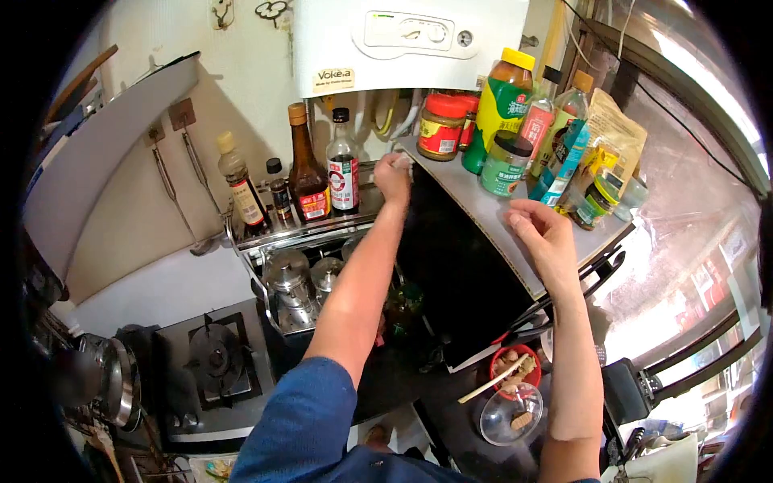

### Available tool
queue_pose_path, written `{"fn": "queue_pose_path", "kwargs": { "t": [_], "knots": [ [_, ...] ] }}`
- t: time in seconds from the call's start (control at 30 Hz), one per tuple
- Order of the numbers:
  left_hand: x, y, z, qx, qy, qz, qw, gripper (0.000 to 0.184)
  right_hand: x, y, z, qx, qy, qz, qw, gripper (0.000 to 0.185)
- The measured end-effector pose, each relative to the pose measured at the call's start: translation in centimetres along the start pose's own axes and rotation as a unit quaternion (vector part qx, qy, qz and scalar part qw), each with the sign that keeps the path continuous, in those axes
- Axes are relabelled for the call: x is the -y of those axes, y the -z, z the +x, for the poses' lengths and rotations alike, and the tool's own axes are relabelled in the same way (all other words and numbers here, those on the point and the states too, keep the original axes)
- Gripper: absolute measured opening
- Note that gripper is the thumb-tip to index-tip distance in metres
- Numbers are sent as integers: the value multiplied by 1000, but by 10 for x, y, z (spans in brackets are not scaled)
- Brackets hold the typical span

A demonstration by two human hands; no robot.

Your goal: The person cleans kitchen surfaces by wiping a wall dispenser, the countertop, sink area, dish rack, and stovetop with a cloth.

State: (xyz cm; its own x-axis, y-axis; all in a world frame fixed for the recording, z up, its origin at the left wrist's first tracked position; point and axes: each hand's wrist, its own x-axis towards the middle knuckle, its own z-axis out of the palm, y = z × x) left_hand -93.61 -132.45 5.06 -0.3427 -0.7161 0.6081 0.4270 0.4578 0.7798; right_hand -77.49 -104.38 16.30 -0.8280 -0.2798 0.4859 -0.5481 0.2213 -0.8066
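My left hand (393, 179) is closed at the back end of the rack, right of the dark bottle with a red and white label (343, 173); a small pale bit shows at its fingertips, too small to name. Over the grey shelf (515, 241), my right hand (541, 229) has its fingers curled, thumb near the index finger, with nothing visible between them. Just beyond it stand a green-labelled jar (506, 165) and a blue packet (561, 165). A red-lidded jar (442, 127) is at the shelf's back left corner.
A white heater (411, 40) hangs above the shelf. Bottles, including a brown one (307, 173), line the rack. The gas stove (217, 358) is at the lower left. A red bowl (495, 372) and a clear bowl (487, 423) sit below my right forearm.
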Motion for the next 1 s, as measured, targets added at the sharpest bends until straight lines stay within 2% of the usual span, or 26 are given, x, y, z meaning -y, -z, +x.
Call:
{"fn": "queue_pose_path", "kwargs": {
  "t": [0.03, 0.17, 0.23, 0.27, 0.37, 0.4, 0.47, 0.53, 0.63, 0.67, 0.7, 0.77, 0.83, 0.9, 0.97, 1.0],
  "knots": [
    [3, -1, 7, 15, 26, 13, 999, 15, 0, 0, 0, 2, -6, -7, 1000, 29],
    [-3, 1, -8, 4, 25, 37, 999, 16, 1, 2, 1, 13, 4, -52, 999, 29],
    [-11, 13, -27, 15, -64, 11, 998, 16, -1, 2, 2, 13, -5, -26, 1000, 29],
    [-14, 19, -37, 62, -30, -1, 998, 14, -2, 2, 3, 14, -12, 1, 1000, 29],
    [-20, 26, -35, 75, -41, -21, 996, 15, -1, 5, 6, 44, -56, 2, 997, 32],
    [-20, 23, -24, 77, 25, -18, 997, 17, 0, 5, 5, 45, -56, 0, 997, 32],
    [4, 6, 1, 54, 38, -37, 997, 19, 0, 5, 5, 40, -70, 9, 997, 32],
    [-2, -2, 12, 23, 83, -46, 995, 20, -4, 7, 6, 39, -67, 10, 997, 32],
    [-1, -11, 17, -17, 77, 20, 997, 19, -6, 7, 5, 35, -61, 27, 997, 32],
    [4, -7, 16, 26, 80, -11, 996, 19, -7, 6, 6, 21, -53, 44, 997, 30],
    [8, -6, 11, 25, 76, -10, 997, 19, -8, 5, 6, 7, -45, 62, 997, 28],
    [11, -1, -10, 16, -6, 26, 1000, 18, -5, 5, 7, 9, -39, 89, 995, 28],
    [-19, 16, -44, 53, 35, -2, 998, 8, -6, 4, 6, 13, -36, 116, 993, 29],
    [-33, 28, -79, 93, 56, -73, 991, 11, -7, 3, 7, 22, -39, 127, 991, 30],
    [-89, 53, -119, 92, -7, -56, 994, 13, -8, 4, 10, 20, -31, 119, 992, 30],
    [-120, 65, -137, 116, 22, -95, 989, 12, -11, 6, 8, 19, -29, 106, 994, 30]
  ]
}}
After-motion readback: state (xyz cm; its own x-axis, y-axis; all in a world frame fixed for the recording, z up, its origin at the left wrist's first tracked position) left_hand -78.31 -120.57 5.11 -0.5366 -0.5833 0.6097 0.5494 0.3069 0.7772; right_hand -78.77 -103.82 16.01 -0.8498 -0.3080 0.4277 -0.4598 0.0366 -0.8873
